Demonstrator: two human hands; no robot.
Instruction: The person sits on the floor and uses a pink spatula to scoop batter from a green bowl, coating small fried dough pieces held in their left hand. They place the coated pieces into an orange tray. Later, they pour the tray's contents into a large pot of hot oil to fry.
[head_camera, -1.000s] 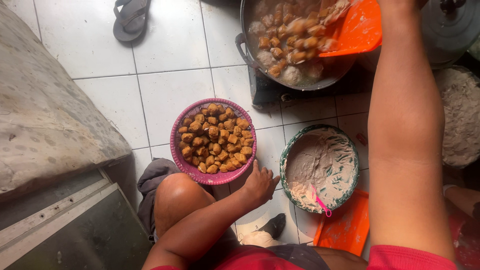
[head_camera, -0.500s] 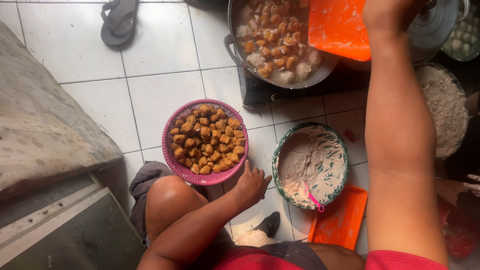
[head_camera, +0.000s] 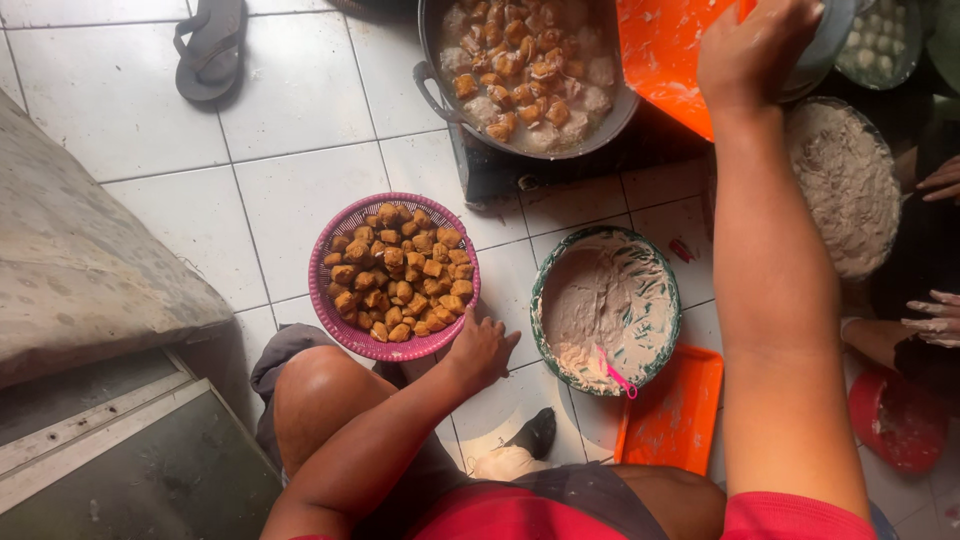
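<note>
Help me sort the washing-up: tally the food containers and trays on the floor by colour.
Orange trays: 2, one by the pot, one by the knee
Pink basket: 1
Green-rimmed bowl: 1
Dark pot: 1
Red bowl: 1
Total: 6
</note>
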